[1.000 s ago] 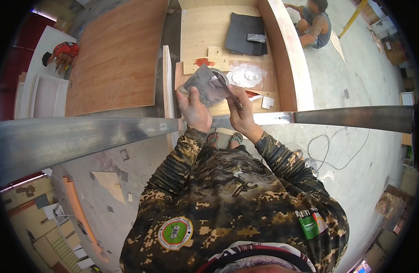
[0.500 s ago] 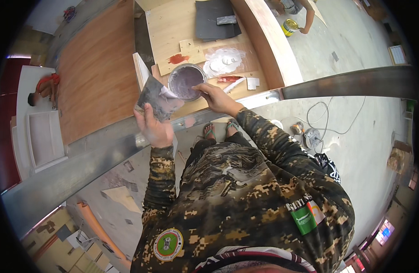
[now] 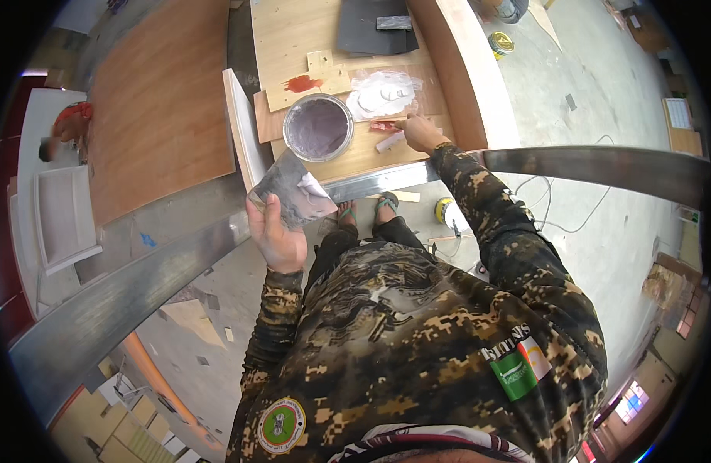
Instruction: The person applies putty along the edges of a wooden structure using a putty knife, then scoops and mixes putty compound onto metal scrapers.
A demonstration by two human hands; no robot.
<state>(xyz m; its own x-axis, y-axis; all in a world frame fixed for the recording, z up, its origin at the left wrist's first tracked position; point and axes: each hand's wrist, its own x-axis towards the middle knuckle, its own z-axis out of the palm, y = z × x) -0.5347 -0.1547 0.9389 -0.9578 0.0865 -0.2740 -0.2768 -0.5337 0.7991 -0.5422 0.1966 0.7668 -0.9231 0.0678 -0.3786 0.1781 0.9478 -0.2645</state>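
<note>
My left hand (image 3: 276, 231) grips a grey, smeared flat plate (image 3: 290, 189) by its lower left edge. A dab of pale lilac putty (image 3: 312, 185) lies on the plate. To the far right of it stands a round can (image 3: 318, 130) of lilac-grey putty. My right hand (image 3: 422, 133) is on the wooden board, its fingers closed at the right end of a red tube (image 3: 381, 126). Part of that grip is hidden by the hand. A whitish strip (image 3: 388, 142) lies just below the tube, close to my fingers. White paste (image 3: 384, 94) is spread on the board beyond.
A metal bar (image 3: 386, 182) crosses between me and the board. A wooden side panel (image 3: 467, 73) rises on the right. Dark sheets (image 3: 371, 31) and a grey block (image 3: 393, 23) lie at the back. Red paste (image 3: 302, 83) stains the board. Another person (image 3: 74, 123) is far left; cables (image 3: 560, 220) lie right.
My right hand has left the putty can and moved right to the red tube. My left hand has drawn the plate back from the can toward me.
</note>
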